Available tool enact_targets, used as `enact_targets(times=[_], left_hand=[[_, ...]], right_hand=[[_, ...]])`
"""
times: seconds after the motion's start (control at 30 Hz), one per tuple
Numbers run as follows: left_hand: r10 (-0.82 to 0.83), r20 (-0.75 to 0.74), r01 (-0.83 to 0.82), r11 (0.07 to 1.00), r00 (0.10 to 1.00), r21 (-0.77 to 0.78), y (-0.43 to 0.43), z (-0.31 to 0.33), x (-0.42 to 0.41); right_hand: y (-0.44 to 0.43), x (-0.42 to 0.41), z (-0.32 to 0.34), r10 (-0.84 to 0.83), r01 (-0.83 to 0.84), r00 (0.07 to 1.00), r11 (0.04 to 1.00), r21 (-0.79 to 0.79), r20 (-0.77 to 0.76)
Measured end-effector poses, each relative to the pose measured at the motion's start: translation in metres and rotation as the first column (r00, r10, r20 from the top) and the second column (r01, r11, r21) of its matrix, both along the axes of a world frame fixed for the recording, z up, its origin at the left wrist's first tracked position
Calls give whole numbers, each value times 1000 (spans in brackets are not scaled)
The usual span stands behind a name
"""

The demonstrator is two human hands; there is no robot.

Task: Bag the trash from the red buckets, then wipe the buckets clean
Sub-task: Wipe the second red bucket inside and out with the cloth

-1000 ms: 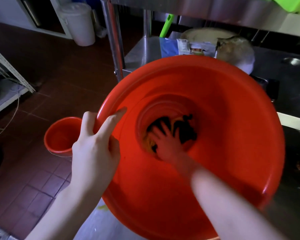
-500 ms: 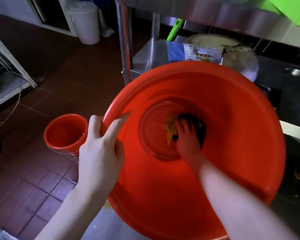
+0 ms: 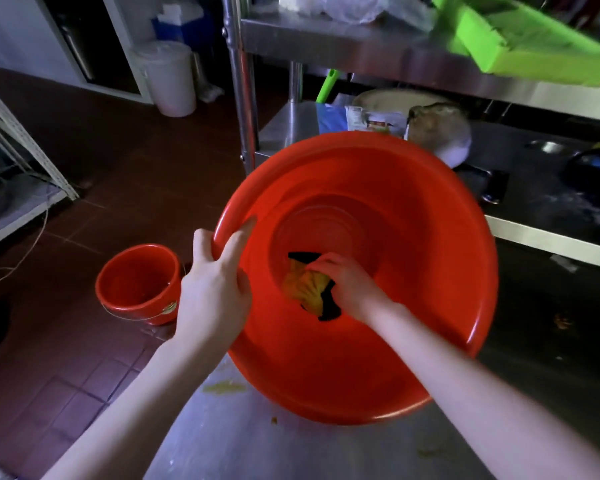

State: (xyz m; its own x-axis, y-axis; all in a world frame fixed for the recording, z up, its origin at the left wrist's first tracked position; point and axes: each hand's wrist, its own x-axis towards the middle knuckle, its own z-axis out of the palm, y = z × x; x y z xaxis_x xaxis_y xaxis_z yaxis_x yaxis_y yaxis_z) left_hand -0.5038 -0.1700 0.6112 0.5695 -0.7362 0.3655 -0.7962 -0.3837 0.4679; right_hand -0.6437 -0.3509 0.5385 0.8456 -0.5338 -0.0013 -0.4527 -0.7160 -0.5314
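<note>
The large red bucket point(image 3: 416, 271) stands tipped on its lower edge on the steel table point(image 3: 274, 452), its mouth turned up towards the person, seemingly so that the base and deep inner wall come within arm's reach and into sight. The left hand point(image 3: 215, 292) grips the rim on the near left side, one finger laid along the inside and the others wrapped over the edge. This hold looks meant to stop the tilted bucket rolling or sliding while it is rubbed. The right hand point(image 3: 347, 289) reaches deep inside, its fingers curled round a bunched yellow and black cloth point(image 3: 307, 289) and pressing it where the lower wall meets the base. No trash shows in this bucket, so the work appears to be at the wiping stage. The small red bucket point(image 3: 136, 282) sits upright on the floor point(image 3: 84, 358), just left of the table and well clear of both hands; whether it is wiped cannot be told. A few yellow scraps point(image 3: 224, 388) lie on the table near the big bucket's underside
</note>
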Motion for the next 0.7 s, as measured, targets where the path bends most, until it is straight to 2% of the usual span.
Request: enact_targets(times=[0.17, 0.3, 0.4, 0.47, 0.53, 0.57, 0.6, 0.63, 0.7], left_hand=[[58, -191, -41, 995, 980, 89, -4, 14, -2], [205, -445, -104, 965, 872, 240, -6, 23, 8], [246, -548, -114, 958, 799, 264, 8, 24, 5], [209, -464, -86, 959, 861, 272, 22, 20, -1], [102, -185, -62, 975, 977, 213, 35, 18, -12], [-5, -42, 11, 990, 999, 143, 41, 21, -20], [-150, 80, 143, 986, 985, 90, 44, 25, -30], [-304, 181, 293, 952, 935, 85, 44, 28, -39], [-532, 282, 493, 847, 799, 201, 40, 30, -56]], right_hand=[[32, -40, 72, -46, 103, 964, 973, -208, 263], [49, -67, 111, -69, 162, 932, 958, -236, 357], [57, -84, 123, -72, 188, 917, 946, -265, 393], [62, -94, 125, -95, 226, 903, 935, -275, 419], [65, -104, 125, -143, 290, 881, 917, -275, 451], [67, -109, 125, -175, 327, 866, 907, -265, 468], [69, -114, 126, -209, 363, 849, 898, -249, 485], [71, -118, 127, -238, 394, 832, 889, -232, 500], [75, -125, 131, -281, 436, 807, 876, -205, 519]])
